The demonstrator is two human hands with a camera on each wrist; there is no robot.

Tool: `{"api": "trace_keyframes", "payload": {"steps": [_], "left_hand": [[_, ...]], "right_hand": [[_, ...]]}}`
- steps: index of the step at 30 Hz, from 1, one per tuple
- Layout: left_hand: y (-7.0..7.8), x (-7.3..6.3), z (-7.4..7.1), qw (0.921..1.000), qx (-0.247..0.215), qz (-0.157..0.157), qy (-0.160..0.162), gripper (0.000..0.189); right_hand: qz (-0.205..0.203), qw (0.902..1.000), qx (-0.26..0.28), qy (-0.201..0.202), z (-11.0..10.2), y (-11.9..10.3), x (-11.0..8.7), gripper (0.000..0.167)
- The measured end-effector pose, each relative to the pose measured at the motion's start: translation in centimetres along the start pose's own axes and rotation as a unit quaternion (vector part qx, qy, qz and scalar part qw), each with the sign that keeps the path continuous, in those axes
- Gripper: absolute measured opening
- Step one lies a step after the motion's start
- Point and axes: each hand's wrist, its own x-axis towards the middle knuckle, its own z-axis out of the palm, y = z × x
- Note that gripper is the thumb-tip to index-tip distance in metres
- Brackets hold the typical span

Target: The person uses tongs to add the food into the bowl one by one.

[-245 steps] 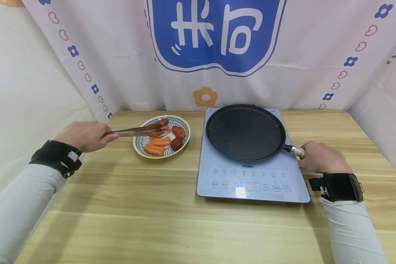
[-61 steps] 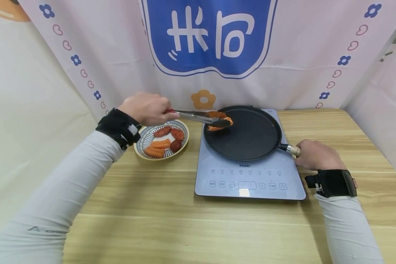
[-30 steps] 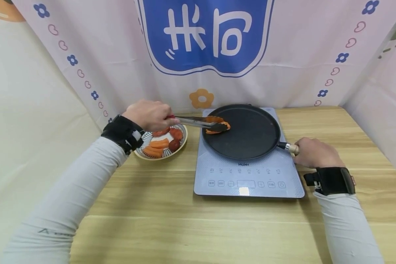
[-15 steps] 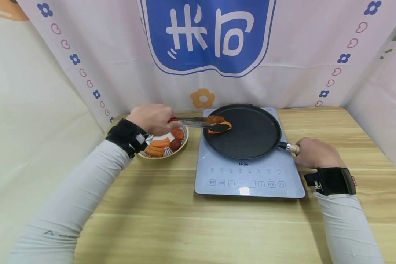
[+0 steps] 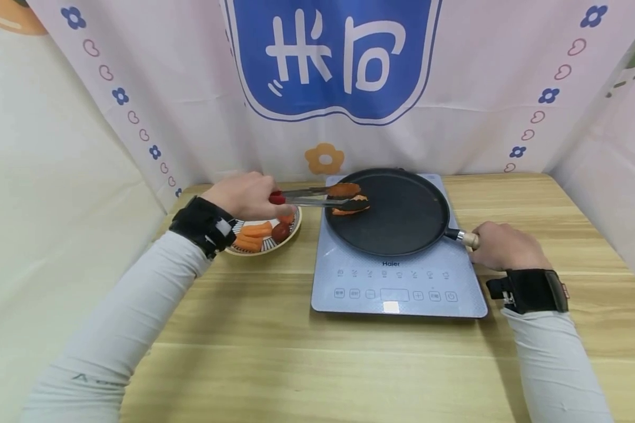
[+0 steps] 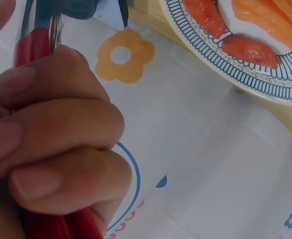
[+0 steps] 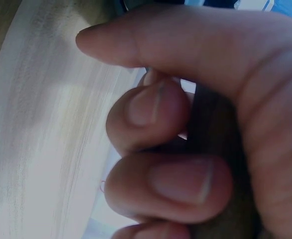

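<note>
My left hand grips red-handled metal tongs; in the left wrist view its fingers curl round the red handle. The tong tips stand slightly spread over the left side of a flat black pan. An orange slice that looks like salmon lies by the lower tip, partly hidden under it. My right hand holds the pan's wooden handle, with its fingers curled round it in the right wrist view. Below my left hand, a patterned plate bears orange slices and red sausage pieces.
The pan sits on a pale blue Haier induction cooker with touch buttons along its front. A wooden table runs under everything. Behind it hangs a white cloth with a blue printed badge.
Since the oldest frame, my left hand has carried the tongs and a slice from the plate rightward onto the pan. Lately the tong tips have spread slightly. The right hand keeps its hold.
</note>
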Motion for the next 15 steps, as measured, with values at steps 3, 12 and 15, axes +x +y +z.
{"api": "trace_keyframes", "payload": {"steps": [3,12,15], "left_hand": [[-0.2,-0.2,0.0,0.9999,-0.014,-0.002,0.008,0.060],[-1.2,-0.7,0.2,0.9978,-0.037,0.029,0.047,0.053],[-1.7,-1.0,0.6,0.9964,-0.030,0.044,0.067,0.051]], "right_hand": [[0.000,1.0000,-0.001,0.001,0.0,0.0,0.1,0.022],[-0.002,1.0000,-0.003,0.001,-0.1,-0.1,0.1,0.025],[-0.004,1.0000,-0.003,0.003,-0.2,0.1,0.0,0.024]]}}
